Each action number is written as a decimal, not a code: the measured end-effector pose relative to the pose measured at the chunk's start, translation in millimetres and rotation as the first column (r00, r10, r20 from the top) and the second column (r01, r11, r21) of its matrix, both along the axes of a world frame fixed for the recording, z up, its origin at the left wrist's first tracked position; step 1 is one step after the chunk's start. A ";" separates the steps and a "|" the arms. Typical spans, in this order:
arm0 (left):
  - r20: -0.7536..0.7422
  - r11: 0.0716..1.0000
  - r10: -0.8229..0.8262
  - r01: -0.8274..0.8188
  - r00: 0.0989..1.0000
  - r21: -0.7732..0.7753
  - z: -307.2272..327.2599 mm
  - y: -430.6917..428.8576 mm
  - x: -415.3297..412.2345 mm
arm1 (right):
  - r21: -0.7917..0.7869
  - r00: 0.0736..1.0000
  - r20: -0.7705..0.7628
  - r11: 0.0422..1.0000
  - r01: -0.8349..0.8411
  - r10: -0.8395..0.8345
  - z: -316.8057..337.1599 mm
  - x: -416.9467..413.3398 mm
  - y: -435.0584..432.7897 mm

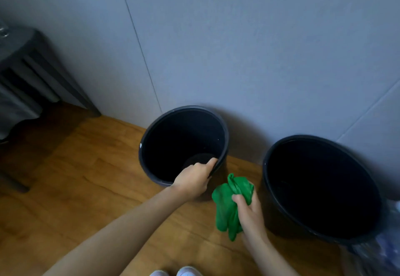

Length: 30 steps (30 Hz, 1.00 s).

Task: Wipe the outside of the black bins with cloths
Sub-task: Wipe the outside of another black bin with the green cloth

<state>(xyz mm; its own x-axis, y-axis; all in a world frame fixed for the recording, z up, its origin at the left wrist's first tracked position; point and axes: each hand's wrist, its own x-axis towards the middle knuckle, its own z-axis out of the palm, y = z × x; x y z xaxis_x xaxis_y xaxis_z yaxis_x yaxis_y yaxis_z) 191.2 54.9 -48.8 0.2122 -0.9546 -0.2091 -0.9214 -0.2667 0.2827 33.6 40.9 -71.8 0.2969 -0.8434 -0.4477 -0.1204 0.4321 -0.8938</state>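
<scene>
Two round black bins stand on the wooden floor against the grey wall. The left bin (151, 133) is empty, and my left hand (193, 179) grips its near rim, thumb inside and fingers outside. A larger-looking right bin (279, 189) stands close by on the right. My right hand (249, 210) holds a bunched green cloth (227, 206) in the gap between the two bins, just right of the left bin's outer wall.
A dark table or stand (32, 63) with slats and legs occupies the left corner. Clear plastic wrapping (387, 243) lies at the right edge beside the right bin. My shoe tips (179, 272) show at the bottom. Open wooden floor (75, 178) stretches left of the bins.
</scene>
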 end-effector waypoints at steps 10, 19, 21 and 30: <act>0.097 0.993 -0.070 0.060 0.993 0.101 -29.2 -41.8 -24.3 | 0.205 0.922 0.313 0.964 0.170 -0.229 49.9 -27.8 -28.3; 0.182 0.993 -0.088 0.072 0.979 0.097 -27.5 -49.9 -33.0 | 0.229 0.867 0.416 0.954 0.193 -0.275 77.8 -85.1 -34.6; 0.172 0.984 -0.081 0.051 0.982 0.171 -17.8 -48.7 -33.6 | 0.216 0.859 0.435 0.958 0.189 -0.268 83.9 -101.4 -33.8; -0.706 0.962 -0.271 0.170 0.654 -0.212 100.7 -54.9 -158.5 | 0.074 0.883 0.415 0.975 0.208 -0.219 113.7 -180.2 -31.6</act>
<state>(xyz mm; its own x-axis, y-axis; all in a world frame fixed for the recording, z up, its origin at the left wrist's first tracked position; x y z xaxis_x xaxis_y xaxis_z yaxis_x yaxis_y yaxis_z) 32.7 0.0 51.9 -0.1771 -0.9802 -0.0887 -0.4396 -0.0019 0.8982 -146.6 9.3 41.9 0.2756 -0.8973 -0.3448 0.3598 0.4289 -0.8286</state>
